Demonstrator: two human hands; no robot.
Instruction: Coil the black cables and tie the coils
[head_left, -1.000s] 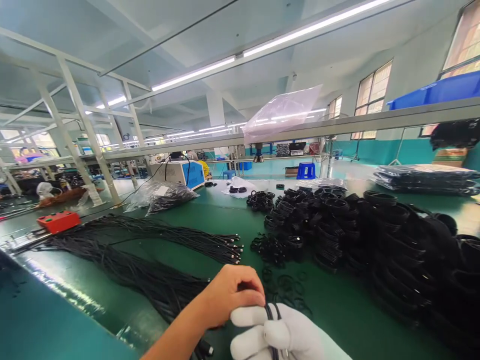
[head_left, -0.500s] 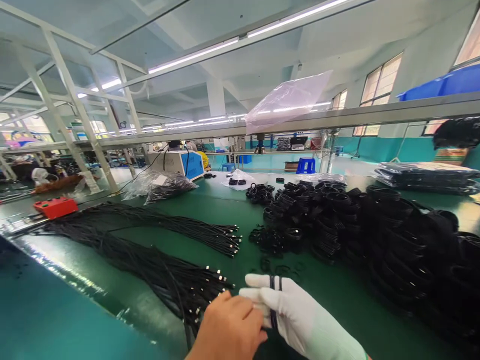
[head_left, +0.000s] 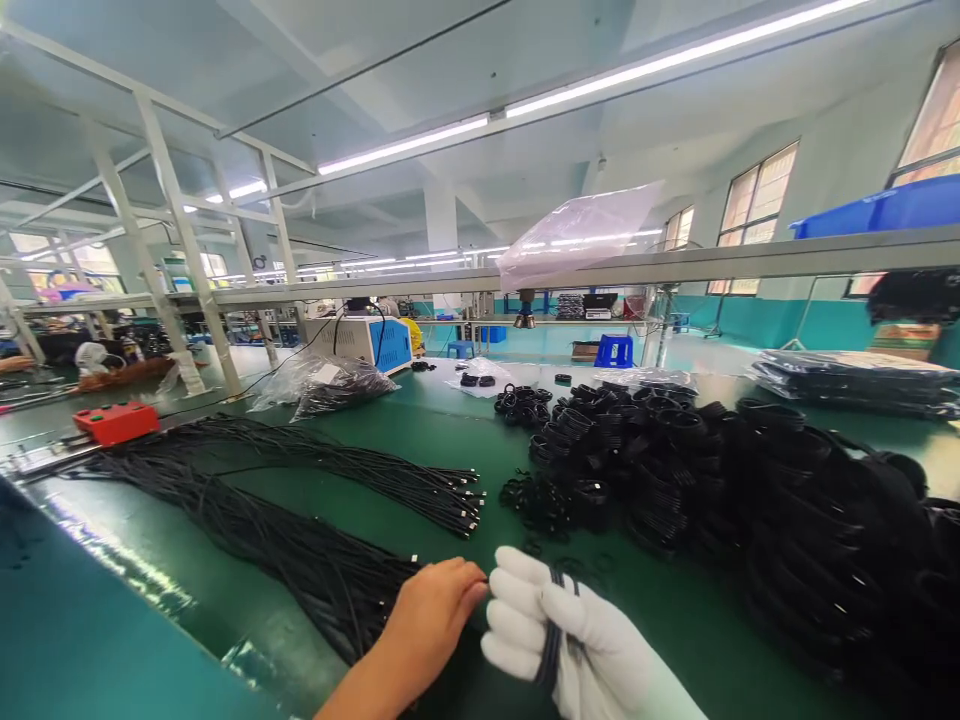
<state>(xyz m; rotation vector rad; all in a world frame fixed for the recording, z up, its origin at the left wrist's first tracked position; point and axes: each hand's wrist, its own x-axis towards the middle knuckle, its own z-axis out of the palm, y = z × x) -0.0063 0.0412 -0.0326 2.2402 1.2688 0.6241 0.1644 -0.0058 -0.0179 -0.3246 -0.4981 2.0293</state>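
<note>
My bare left hand (head_left: pixel 439 610) is beside the connector ends of the front bundle of black cables (head_left: pixel 300 550). Its fingers are closed with the tips towards my right hand; whatever they hold, if anything, is hidden. My right hand (head_left: pixel 559 625), in a white glove, has its palm turned up and its fingers curled. Several thin black bands (head_left: pixel 553 640) loop round the gloved fingers, with the thumb bent over them. A second bundle of black cables (head_left: pixel 390 487) lies behind the first, its light metal tips pointing right.
To the right rises a large pile of coiled black cables (head_left: pixel 675 460), with a heap of small black loops (head_left: pixel 536 500) before it. A red control box (head_left: pixel 116 423) sits at the left edge. Further back are a plastic bag (head_left: pixel 326 385) and a blue-and-white machine (head_left: pixel 367 340).
My left hand has moved left, away from the gloved hand it overlapped. The gloved right hand has turned and curled its fingers more. The view has tilted slightly upward.
</note>
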